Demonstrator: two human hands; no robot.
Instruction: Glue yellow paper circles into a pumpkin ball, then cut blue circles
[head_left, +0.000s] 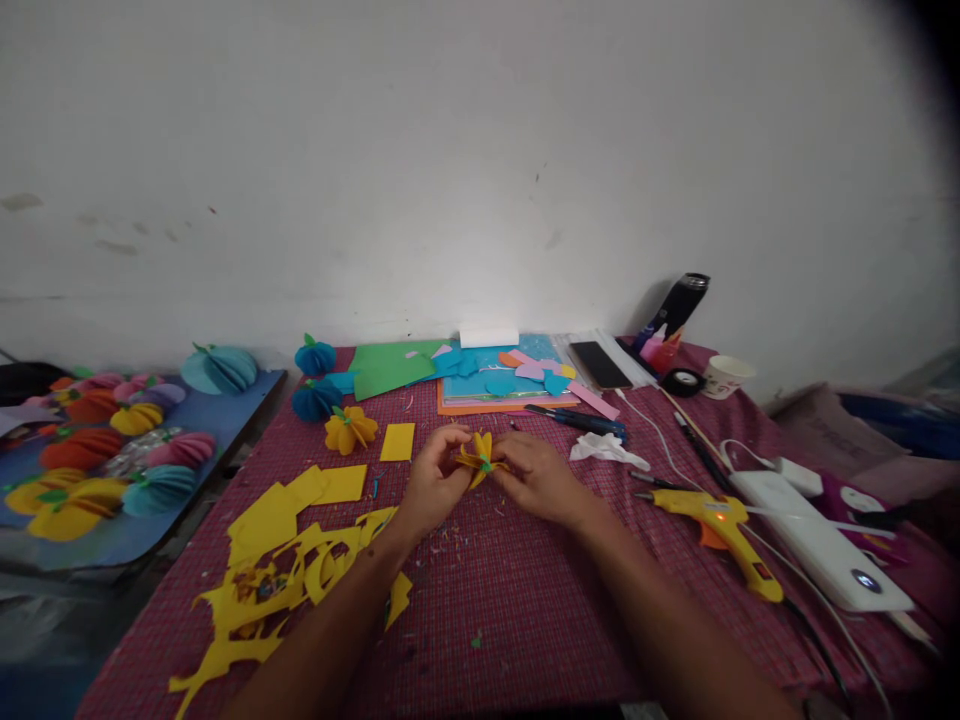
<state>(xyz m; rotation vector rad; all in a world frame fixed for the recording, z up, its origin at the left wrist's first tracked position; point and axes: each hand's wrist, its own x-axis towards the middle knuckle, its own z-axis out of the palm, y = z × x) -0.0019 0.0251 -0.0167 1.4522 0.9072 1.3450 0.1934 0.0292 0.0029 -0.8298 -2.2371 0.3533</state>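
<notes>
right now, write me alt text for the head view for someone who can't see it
A person's left hand and right hand hold a small yellow paper shape over a dark red tablecloth. Yellow paper scraps lie to the left, a glue gun to the right, and coloured paper at the back by a wall.

The yellow petalled paper piece [481, 460] is partly hidden by the left hand [436, 474] and right hand [541, 474]. Past the left edge of the maroon cloth-covered table [536, 610], the flat blue board [234, 420] is cropped.
</notes>
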